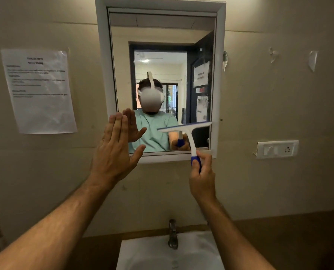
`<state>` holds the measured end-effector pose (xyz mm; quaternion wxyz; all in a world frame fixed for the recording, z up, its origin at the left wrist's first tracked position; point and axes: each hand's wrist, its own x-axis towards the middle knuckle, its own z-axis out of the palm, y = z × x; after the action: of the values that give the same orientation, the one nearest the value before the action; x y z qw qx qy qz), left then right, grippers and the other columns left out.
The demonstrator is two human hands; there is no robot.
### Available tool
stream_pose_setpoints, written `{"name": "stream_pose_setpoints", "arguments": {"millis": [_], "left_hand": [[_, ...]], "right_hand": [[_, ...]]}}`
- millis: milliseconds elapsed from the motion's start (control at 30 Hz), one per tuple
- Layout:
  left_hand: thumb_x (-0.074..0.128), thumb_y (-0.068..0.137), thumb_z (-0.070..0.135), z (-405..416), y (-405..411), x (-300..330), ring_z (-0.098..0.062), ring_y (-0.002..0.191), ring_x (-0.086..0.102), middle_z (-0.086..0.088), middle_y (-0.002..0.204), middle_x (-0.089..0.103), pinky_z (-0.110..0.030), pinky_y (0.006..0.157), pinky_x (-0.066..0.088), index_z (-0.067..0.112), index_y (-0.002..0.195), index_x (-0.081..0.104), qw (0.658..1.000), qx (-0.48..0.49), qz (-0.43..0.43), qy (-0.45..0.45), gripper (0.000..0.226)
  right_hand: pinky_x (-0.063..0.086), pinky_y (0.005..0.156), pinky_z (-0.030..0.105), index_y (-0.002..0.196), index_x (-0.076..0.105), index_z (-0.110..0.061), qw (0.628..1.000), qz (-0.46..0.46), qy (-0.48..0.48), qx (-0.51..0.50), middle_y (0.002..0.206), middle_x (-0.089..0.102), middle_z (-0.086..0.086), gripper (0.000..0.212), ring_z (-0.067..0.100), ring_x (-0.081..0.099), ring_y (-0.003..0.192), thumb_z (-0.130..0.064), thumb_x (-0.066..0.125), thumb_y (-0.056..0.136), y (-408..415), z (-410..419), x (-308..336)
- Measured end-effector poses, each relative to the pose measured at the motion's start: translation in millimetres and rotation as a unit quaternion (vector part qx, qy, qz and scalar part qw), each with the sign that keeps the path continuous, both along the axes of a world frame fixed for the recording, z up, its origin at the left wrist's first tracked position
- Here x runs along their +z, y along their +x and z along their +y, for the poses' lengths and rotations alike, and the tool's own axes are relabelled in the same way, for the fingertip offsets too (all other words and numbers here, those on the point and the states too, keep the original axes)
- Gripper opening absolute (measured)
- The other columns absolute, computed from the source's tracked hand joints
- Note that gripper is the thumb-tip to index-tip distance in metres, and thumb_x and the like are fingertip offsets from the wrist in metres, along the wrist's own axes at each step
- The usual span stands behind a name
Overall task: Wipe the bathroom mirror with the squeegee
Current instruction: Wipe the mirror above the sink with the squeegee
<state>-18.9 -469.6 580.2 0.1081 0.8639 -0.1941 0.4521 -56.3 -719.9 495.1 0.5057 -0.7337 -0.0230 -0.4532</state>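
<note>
Nearest the camera, a white sink (135, 256) sat low in the middle, with a dull metal tap (173, 233) rising at its back edge. Two bare forearms reached up from either side of it toward the wall.

The right hand (202, 178) was clenched around the blue grip of a squeegee (189, 133), thumb and fingers wrapped about the handle just below the mirror's lower frame. The white neck of the squeegee rose from that hand, and its long blade lay across the lower right part of the glass, tilted so that the right end stood higher, close to the right side of the frame. Whether the blade edge pressed on the glass could not be told for certain.

The left hand (116, 149) was open and held nothing, fingers straight and together, thumb spread, palm toward the lower left corner of the mirror (162, 45); its fingertips overlapped the white frame there.

The mirror hung on a beige wall and reflected the person in a pale green shirt, a doorway behind them. To the left a printed paper sheet (39, 90) was stuck to the wall, and to the right sat a white switch plate (277, 149).
</note>
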Motion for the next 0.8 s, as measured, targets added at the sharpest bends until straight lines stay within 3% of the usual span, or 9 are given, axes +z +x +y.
{"name": "stream_pose_setpoints", "arguments": {"millis": [200, 333, 467, 667, 800], "left_hand": [[0.024, 0.092, 0.072, 12, -2, -7, -0.020, 0.155, -0.014, -0.009, 0.168, -0.012, -0.041, 0.127, 0.005, 0.008, 0.160, -0.006, 1.000, 0.022, 0.013, 0.014, 0.099], [0.025, 0.092, 0.073, 12, -1, -5, -0.020, 0.155, -0.014, -0.009, 0.168, -0.011, -0.039, 0.126, 0.003, 0.008, 0.160, -0.004, 1.000, 0.023, 0.007, 0.010, 0.099], [0.024, 0.093, 0.071, 7, -1, -4, -0.020, 0.155, -0.015, -0.008, 0.167, -0.013, -0.037, 0.125, -0.001, 0.007, 0.160, -0.004, 1.000, 0.023, -0.008, 0.014, 0.097], [0.024, 0.094, 0.071, 10, -5, -7, -0.022, 0.156, -0.012, -0.011, 0.169, -0.009, -0.039, 0.126, 0.002, 0.007, 0.160, -0.003, 1.000, 0.027, -0.009, 0.014, 0.097], [0.027, 0.095, 0.069, 16, -6, -3, -0.021, 0.156, -0.012, -0.011, 0.168, -0.008, -0.040, 0.126, 0.004, 0.006, 0.160, -0.003, 0.999, 0.036, -0.022, 0.015, 0.095]], "right_hand": [[0.051, 0.046, 0.021, 0.116, 0.041, -0.041, 0.999, 0.025, 0.017, -0.013, 0.082, 0.059, -0.002, 0.027, 0.011, 0.062, 0.064, -0.017, 0.047, 0.103, -9, 4, -57], [0.049, 0.044, 0.020, 0.113, 0.043, -0.039, 1.000, -0.018, 0.023, -0.012, 0.077, 0.058, -0.002, 0.026, 0.010, 0.060, 0.058, -0.016, 0.048, 0.103, -7, 7, -36], [0.054, 0.049, 0.028, 0.111, 0.039, -0.048, 0.999, -0.014, 0.034, -0.027, 0.080, 0.058, -0.008, 0.028, 0.015, 0.063, 0.064, -0.022, 0.047, 0.104, -2, 11, -9], [0.051, 0.048, 0.029, 0.116, 0.042, -0.035, 0.999, 0.020, 0.021, -0.046, 0.078, 0.058, -0.003, 0.024, 0.014, 0.059, 0.058, -0.016, 0.048, 0.103, -11, 14, -50], [0.051, 0.047, 0.032, 0.115, 0.044, -0.039, 1.000, 0.008, 0.018, -0.011, 0.075, 0.059, -0.002, 0.025, 0.016, 0.058, 0.054, -0.017, 0.048, 0.103, -19, 26, -49]]}}
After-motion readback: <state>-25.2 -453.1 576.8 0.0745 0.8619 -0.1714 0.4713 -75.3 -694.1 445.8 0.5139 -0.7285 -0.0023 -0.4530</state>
